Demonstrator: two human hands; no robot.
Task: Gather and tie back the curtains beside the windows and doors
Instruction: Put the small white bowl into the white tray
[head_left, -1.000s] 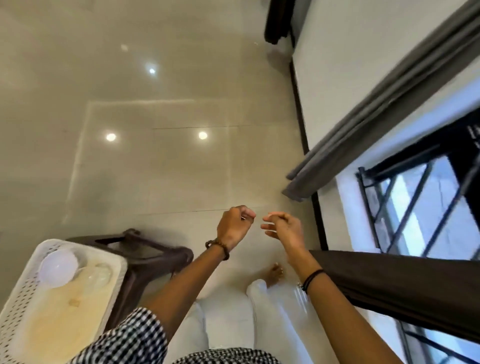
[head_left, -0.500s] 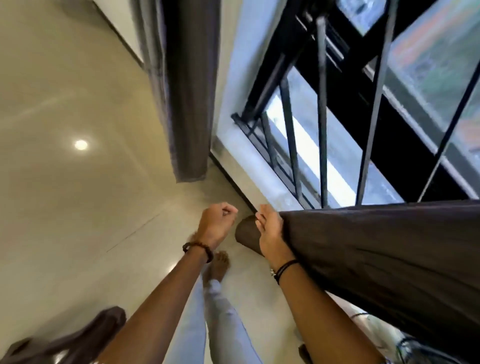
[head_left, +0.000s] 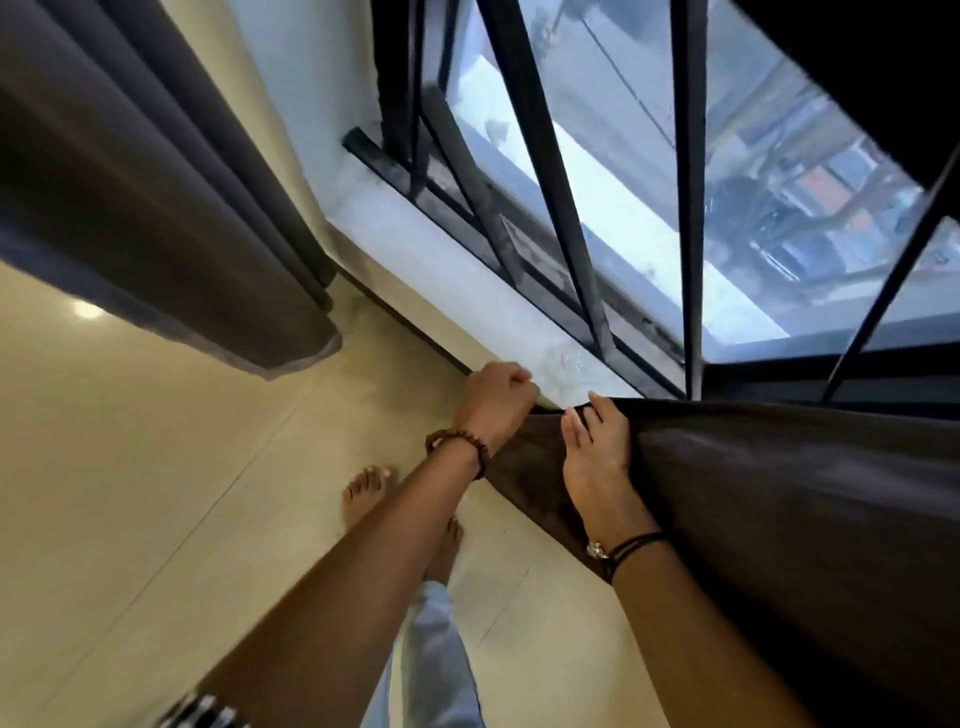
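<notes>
Hands meet at the free end of a dark brown curtain (head_left: 779, 493), which reaches in from the right side of the scene and fills the near right corner.

The right hand (head_left: 597, 460) lies palm-down on the fabric. Its thumb (head_left: 571, 428) is stretched along the cloth and its fingertips (head_left: 602, 410) are hooked over the curtain's far edge, so it holds the gathered cloth.

The left hand (head_left: 496, 402) is just to the left, curled tight into a fist, with its knuckles touching or nearly touching the curtain's corner. Whether it pinches any fabric cannot be told. The curtain's end passes behind that wrist, which wears a brown beaded bracelet (head_left: 460, 441). The right wrist carries thin black bands (head_left: 631, 545).

Beyond the hands runs a pale window sill (head_left: 467, 275), with black window bars (head_left: 688, 208) rising from it. Shapes behind the glass are too blurred to read.

A grey curtain (head_left: 156, 197) hangs in folds at the far left, well apart from the brown one, with its hem above the glossy tiled floor (head_left: 156, 493). Bare feet (head_left: 363, 493) stand on the tiles below the left forearm.
</notes>
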